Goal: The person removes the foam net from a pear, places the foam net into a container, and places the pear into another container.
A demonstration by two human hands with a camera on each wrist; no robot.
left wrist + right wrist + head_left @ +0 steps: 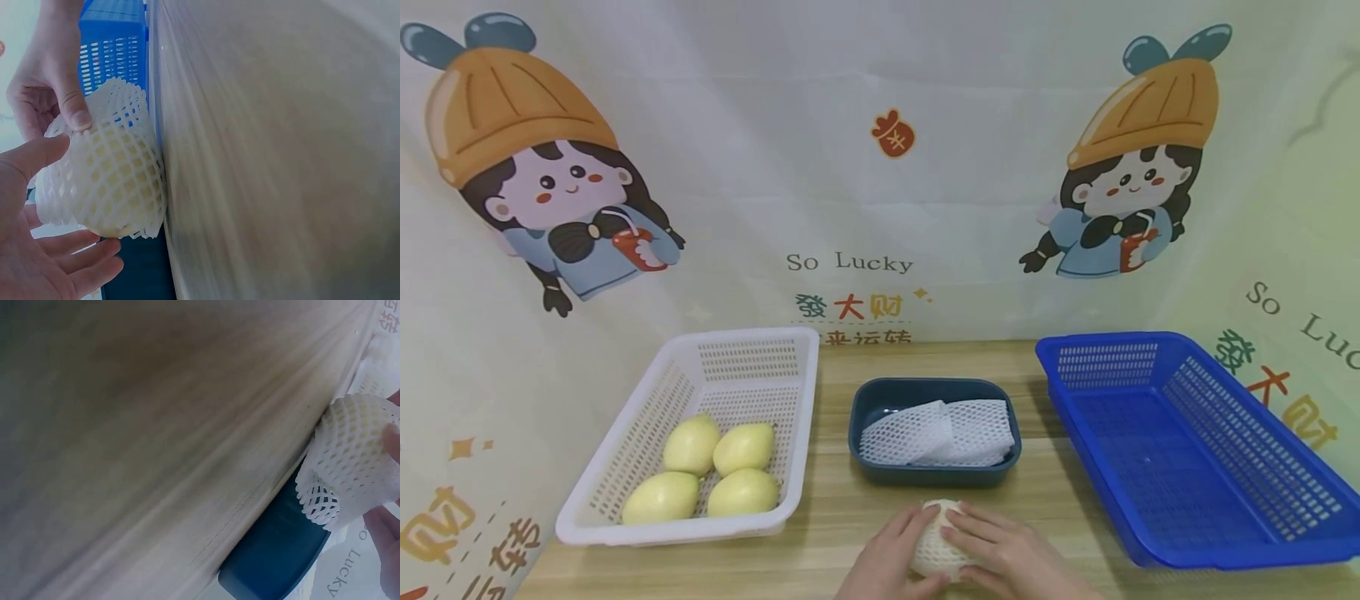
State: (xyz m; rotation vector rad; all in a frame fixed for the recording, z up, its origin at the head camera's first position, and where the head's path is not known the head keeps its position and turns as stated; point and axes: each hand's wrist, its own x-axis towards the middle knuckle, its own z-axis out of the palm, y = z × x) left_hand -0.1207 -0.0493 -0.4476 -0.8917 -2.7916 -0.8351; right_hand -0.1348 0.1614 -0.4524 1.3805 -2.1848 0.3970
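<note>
A pale yellow pear (942,552) inside a white foam net sleeve is held between both hands, low in the middle of the head view. My left hand (883,560) holds its left side, thumb and fingers spread around it. From the right, my right hand (1011,557) grips the sleeve, fingers over the top and thumb near the bottom. The left wrist view shows the sleeved pear (122,178) with a loose end of net beyond it and a bit of bare skin at the near end. Loose netting also hangs off the sleeved pear (356,440) in the right wrist view.
At left, a white basket (673,532) contains several bare pears (661,498). Behind the hands stands a dark teal tray (936,476) with flat white foam nets (977,429) in it. A blue basket (1150,458) is at right. A printed curtain (850,183) hangs behind the wooden table (827,467).
</note>
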